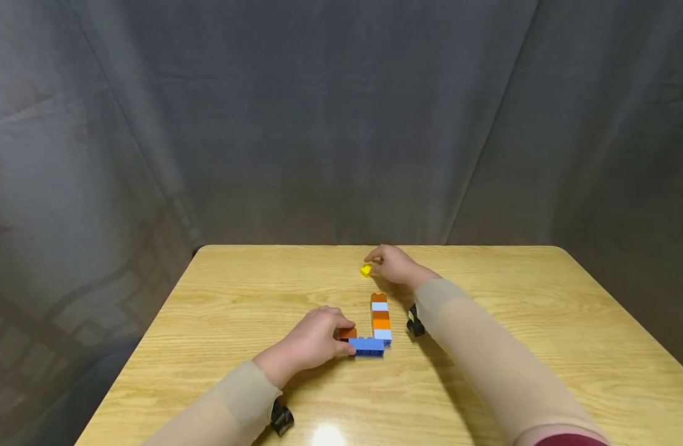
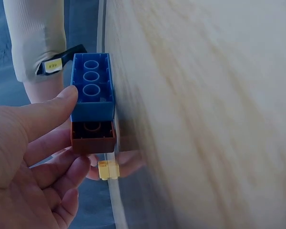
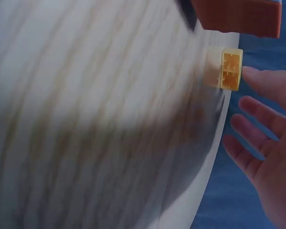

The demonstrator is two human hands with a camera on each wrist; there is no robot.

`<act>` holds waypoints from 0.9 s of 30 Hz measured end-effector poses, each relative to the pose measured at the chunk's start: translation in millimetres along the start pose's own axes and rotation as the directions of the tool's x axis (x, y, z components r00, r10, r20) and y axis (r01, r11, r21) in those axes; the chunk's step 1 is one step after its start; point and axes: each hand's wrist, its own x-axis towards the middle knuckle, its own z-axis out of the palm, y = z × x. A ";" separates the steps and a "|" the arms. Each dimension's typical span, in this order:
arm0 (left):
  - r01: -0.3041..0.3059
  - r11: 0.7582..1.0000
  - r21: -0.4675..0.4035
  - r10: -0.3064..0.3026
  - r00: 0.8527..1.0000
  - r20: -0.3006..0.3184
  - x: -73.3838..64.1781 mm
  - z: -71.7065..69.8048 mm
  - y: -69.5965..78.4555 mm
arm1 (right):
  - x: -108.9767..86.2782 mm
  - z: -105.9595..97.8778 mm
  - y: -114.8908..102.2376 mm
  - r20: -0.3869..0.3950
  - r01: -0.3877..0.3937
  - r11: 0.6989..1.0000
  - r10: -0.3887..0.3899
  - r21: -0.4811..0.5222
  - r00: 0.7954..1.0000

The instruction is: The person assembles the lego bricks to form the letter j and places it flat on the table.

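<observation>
1. While it rests on the pale wooden desk (image 1: 235, 297), the left hand (image 1: 313, 341) has its grip closed round one L-shaped assembly of plastic bricks (image 1: 375, 328), at its blue corner.
2. The right hand (image 1: 394, 265), fingers loose, touches one small yellow plastic brick (image 1: 366, 270) near the desk's far edge.

The table (image 1: 235, 297) lies bare from 7 to 11 o'clock of the brick row (image 1: 380, 317) and again from 1 to 4 o'clock. The left hand (image 1: 313, 341) blocks the row's 8 o'clock end; the right hand (image 1: 394, 265) and yellow brick (image 1: 366, 270) close off 12 o'clock.
</observation>
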 end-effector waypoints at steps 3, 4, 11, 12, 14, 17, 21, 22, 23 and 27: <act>-0.005 1.000 -0.002 0.005 1.000 0.000 -0.9 1.1 -0.1 | 1.0 3.4 -0.1 0.009 0.002 1.000 -0.002 -0.013 1.000; -0.005 1.000 -0.003 0.005 1.000 0.000 -1.1 1.4 -0.2 | 0.7 4.3 0.0 0.007 0.002 1.000 -0.002 -0.015 1.000; -0.021 1.000 0.011 0.021 1.000 -0.006 -3.0 -0.5 0.4 | -2.2 7.1 -2.1 -0.012 -0.025 0.999 0.025 0.026 1.000; -0.023 1.000 0.011 0.023 1.000 -0.007 -3.2 -0.9 0.4 | -2.9 7.0 -2.1 -0.012 -0.023 0.999 0.023 0.026 1.000; -0.026 1.000 0.009 0.026 1.000 -0.009 -3.3 -1.5 0.3 | -4.6 6.5 -2.2 -0.008 -0.016 0.999 0.017 0.030 1.000; -0.024 1.000 0.008 0.024 1.000 -0.009 -3.2 -2.4 0.1 | -8.2 5.1 -2.3 0.003 -0.007 0.999 0.007 0.037 1.000; -0.026 0.999 0.019 0.027 1.000 -0.013 -2.3 -2.9 -0.4 | -14.2 3.9 -2.0 0.028 0.011 0.999 -0.012 0.042 1.000; -0.025 0.999 0.024 0.026 1.000 -0.014 -2.0 -3.1 -0.3 | -15.8 3.5 -1.8 0.033 0.017 0.999 -0.018 0.039 0.999; -0.024 0.999 0.026 0.024 1.000 -0.014 -1.8 -3.0 -0.5 | -17.4 3.2 -1.8 0.039 0.019 0.999 -0.021 0.039 0.999; -0.011 0.999 0.030 0.011 1.000 -0.011 -1.2 -2.8 -0.4 | -23.5 1.8 -0.7 0.056 0.015 0.999 -0.017 0.037 0.998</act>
